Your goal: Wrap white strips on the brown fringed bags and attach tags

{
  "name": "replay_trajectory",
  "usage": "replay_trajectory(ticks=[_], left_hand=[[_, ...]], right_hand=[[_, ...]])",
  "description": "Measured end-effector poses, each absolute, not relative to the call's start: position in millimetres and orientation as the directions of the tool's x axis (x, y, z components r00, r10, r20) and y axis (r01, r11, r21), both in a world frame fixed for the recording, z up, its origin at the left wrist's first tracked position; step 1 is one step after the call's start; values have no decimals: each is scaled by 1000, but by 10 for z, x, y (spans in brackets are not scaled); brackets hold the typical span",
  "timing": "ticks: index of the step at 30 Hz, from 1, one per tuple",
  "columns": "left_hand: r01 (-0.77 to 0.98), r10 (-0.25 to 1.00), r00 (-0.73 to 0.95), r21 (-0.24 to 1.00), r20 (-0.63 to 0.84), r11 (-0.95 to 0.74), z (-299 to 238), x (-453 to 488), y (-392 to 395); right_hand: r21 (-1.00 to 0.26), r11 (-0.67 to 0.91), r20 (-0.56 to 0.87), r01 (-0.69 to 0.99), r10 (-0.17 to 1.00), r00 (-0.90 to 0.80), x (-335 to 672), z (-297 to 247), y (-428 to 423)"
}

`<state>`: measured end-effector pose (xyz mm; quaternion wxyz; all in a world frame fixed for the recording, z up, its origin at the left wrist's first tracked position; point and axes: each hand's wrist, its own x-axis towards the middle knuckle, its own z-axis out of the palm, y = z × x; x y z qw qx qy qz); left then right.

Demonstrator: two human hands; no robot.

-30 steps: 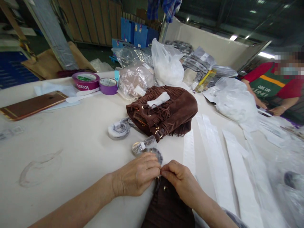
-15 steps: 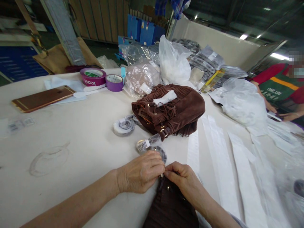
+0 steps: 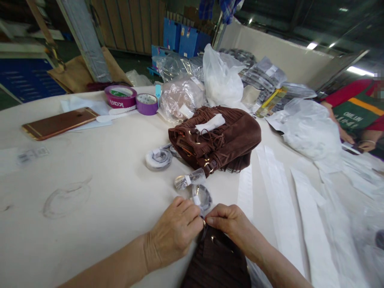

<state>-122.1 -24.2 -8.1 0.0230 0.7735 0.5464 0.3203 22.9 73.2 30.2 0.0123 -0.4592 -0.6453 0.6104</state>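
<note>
A dark brown bag (image 3: 219, 260) with metal eyelets lies at the table's near edge, its lower part cut off by the frame. My right hand (image 3: 234, 222) pinches the top rim of this bag between thumb and forefinger. Close beside it, my left hand (image 3: 178, 230) is closed at the same corner, by a dark cord; its fingertips are hidden, so what they grip is unclear. Just beyond my hands are a wrapped coiled strap (image 3: 205, 196) and a small wrapped piece (image 3: 187, 180). Behind these lies a brown fringed bag (image 3: 237, 132) on its side, with another wrapped coil (image 3: 159, 158) to its left.
A phone (image 3: 60, 123) and tape rolls (image 3: 147, 105) lie at the left. Plastic-wrapped goods and a white plastic bag (image 3: 222, 76) stand at the back. White strips (image 3: 279, 200) cover the right side. A co-worker in a green apron (image 3: 357, 114) is at far right.
My left hand has drawn back a little toward me and left, uncovering more of the coiled strap. My right hand keeps its pinch on the bag's rim. The view has shifted slightly.
</note>
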Motion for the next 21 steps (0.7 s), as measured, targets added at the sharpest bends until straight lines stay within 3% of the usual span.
replay_trajectory(ticks=[4, 6, 17, 21], left_hand=[[796, 965, -30, 590, 260, -135, -73, -1068, -397], [780, 975, -91, 623, 203, -57, -72, -1016, -419], [889, 940, -135, 457, 313, -25, -103, -872, -341], [896, 927, -104, 438, 360, -69, -110, -892, -343]], right_hand=[[-810, -171, -544, 561, 577, -610, 239, 265, 720], [-820, -166, -532, 548, 577, -620, 238, 256, 720], [-846, 101, -361, 523, 614, -702, 264, 173, 710], [-803, 279, -275, 527, 611, -743, 278, 265, 668]])
